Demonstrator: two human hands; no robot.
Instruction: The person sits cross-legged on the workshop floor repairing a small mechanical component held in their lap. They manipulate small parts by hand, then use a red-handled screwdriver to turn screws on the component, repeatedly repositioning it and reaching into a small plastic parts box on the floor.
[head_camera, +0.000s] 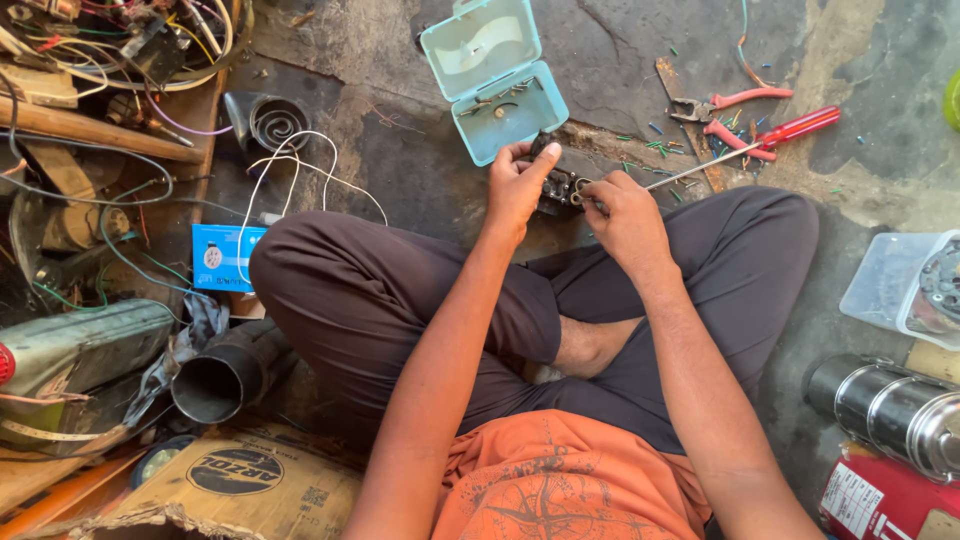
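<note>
Black and metal, a small blocky electrical part (558, 186) sits just above the person's crossed legs, close over the concrete floor (400, 150). The left hand (517, 185) has its fingers clamped on the part's left side, thumb up along its top edge. The right hand (622, 215) has its fingers closed on the part's right end, where the tip of a long red-handled screwdriver (760, 140) appears to meet it; the shaft runs off toward the upper right, and I cannot tell whether the hand grips the shaft too.

Just beyond the part lies an open pale blue plastic box (495, 80) with a few small pieces in its lower half. Red-handled pliers (725, 105) lie near the screwdriver handle among scattered coloured wire offcuts. White wires (290, 170) loop at the left.

As a judgement: the screwdriver tip could slip off and jab the left thumb, since the part is held in the air by 2 hands alone. A loosened screw could drop and vanish among the floor litter.
</note>
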